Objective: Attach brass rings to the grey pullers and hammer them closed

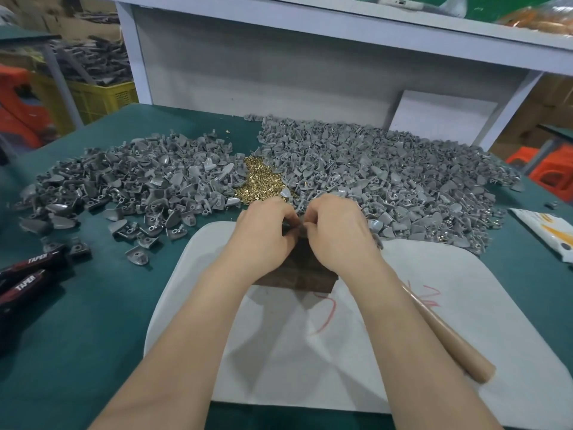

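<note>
Past the hammer handle (446, 333), over the dark block (294, 276), the left hand (263, 232) and right hand (339, 232) are pinching 1 grey puller (293, 227) between curled fingers (286, 217), likely needing its ring seated squarely, with brass rings (257, 181) and 2 puller heaps (124, 187) lying beyond.

green table (93, 336) — grey pullers (124, 184) | brass rings (257, 181) | white mat (310, 352) | packet (545, 228)

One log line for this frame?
left hand, right hand: pinching small part over wooden block | hammer handle: untouched on mat
</note>
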The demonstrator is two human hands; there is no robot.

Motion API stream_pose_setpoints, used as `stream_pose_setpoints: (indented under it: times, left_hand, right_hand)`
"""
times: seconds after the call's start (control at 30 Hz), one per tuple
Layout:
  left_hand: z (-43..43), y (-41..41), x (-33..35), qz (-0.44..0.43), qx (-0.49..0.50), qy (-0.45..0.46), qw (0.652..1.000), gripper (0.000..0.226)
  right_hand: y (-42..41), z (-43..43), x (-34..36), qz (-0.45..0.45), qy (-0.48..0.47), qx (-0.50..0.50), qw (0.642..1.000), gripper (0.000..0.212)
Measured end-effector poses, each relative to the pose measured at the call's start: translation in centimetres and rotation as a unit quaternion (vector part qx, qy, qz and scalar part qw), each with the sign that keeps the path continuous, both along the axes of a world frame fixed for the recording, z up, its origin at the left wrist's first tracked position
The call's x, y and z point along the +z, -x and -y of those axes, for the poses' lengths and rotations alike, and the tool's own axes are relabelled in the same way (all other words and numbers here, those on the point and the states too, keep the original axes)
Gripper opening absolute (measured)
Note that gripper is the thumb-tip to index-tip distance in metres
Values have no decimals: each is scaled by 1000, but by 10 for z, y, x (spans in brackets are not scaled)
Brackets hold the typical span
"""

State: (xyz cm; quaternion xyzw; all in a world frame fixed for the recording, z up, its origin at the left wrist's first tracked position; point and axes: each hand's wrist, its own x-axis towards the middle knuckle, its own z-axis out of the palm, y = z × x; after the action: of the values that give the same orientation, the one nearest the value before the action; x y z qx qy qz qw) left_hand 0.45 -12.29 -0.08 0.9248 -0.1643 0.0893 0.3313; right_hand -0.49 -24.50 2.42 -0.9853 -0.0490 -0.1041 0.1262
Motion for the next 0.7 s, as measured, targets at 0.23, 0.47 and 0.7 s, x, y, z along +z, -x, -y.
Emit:
stream_pose_setpoints:
  times: [0.23, 0.47, 0.7]
  left_hand:
    - [0, 2, 1, -4, 10, 13, 1000, 5]
    - [-1, 3, 2, -9, 10, 9, 1000, 7]
    - [0, 2, 2, -10, 7, 6, 1000, 7]
  right_hand:
    - [-1, 15, -4, -38, -130, 45, 990, 16]
    - [-1, 26, -15, -17, -247, 53, 967, 16]
    - [0, 19, -20, 34, -177, 73, 981, 11]
